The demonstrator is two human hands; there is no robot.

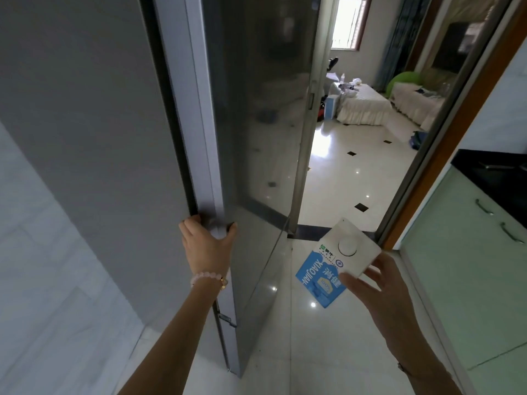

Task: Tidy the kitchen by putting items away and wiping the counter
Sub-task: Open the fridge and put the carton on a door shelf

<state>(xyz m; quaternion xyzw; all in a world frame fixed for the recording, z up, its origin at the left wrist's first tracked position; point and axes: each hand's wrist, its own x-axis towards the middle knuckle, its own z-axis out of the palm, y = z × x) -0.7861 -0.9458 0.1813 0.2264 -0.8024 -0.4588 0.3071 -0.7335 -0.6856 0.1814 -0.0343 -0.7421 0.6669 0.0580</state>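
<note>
Gripping the milk carton low at our right, our right hand clamped its white top; our left hand closed on the grey fridge door edge, above the glossy floor.

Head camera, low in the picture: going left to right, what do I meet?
Marble wall → left hand gripping the fridge door edge → milk carton → right hand holding it → green cabinet door with its two handles.
</note>
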